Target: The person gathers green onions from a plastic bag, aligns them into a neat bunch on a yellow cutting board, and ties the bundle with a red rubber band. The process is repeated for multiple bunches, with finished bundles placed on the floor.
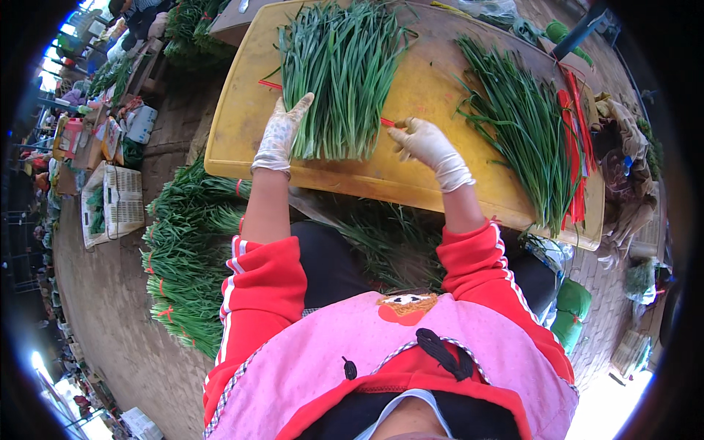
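Observation:
A wide sheaf of green leafy stalks, likely Chinese chives (341, 82), lies on a yellow tabletop (434, 176), its pale cut ends towards me. My left hand (283, 129), in a whitish glove, rests against the sheaf's left edge with thumb and fingers apart. A red tie strip (388, 122) runs under the sheaf; one end sticks out at the left, the other meets the fingertips of my gloved right hand (423, 146). Farther right lies a looser pile of the same greens (522, 132), beside a bunch of red strips (575, 148).
Tied bundles of greens (190, 264) are stacked on the floor left of my legs. Beyond them stands a white plastic crate (113, 203). A blue post (580, 33) rises by the table's far right. A person (146, 16) is at the upper left. A green sack (572, 313) lies at right.

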A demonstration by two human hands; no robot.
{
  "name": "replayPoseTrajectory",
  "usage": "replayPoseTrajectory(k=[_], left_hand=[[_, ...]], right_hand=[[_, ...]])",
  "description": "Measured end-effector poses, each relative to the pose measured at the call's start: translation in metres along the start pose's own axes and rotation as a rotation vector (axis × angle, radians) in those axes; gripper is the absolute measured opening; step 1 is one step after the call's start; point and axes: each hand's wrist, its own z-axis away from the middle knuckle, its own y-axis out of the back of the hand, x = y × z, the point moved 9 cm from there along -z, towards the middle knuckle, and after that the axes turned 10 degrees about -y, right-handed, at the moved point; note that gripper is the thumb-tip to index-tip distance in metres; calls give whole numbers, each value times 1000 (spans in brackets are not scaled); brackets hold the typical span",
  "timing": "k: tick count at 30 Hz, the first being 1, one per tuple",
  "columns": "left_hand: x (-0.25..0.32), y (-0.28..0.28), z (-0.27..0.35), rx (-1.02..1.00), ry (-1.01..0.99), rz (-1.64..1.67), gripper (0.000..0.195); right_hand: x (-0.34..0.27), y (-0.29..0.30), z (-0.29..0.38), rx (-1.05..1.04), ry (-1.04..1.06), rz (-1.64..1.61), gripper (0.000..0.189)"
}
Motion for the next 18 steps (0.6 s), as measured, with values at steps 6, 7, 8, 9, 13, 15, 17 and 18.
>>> replayPoseTrajectory(k=[6, 7, 8, 9, 13, 15, 17, 18], left_hand=[[10, -28, -9, -38, -101, -53, 121], [6, -38, -11, -53, -45, -74, 131], [7, -41, -14, -49, -43, -184, 128], [8, -44, -18, -54, -51, -286, 126], [8, -50, -27, -113, -77, -537, 146], [6, -50, -26, -116, -45, -561, 152], [14, -53, -22, -129, -112, -629, 150], [16, -53, -18, -114, -117, -659, 148]], right_hand=[[-72, -55, 5, 219, 322, 319, 36], [-78, -74, -1, 148, 298, 388, 33], [-81, -81, -6, 120, 280, 425, 31], [-81, -81, -11, 127, 243, 486, 30], [-87, -72, -26, 6, 233, 637, 31], [-80, -65, -25, -113, 193, 549, 32], [-86, -36, -16, 187, 309, 533, 32], [-88, -24, -8, 336, 368, 523, 31]])
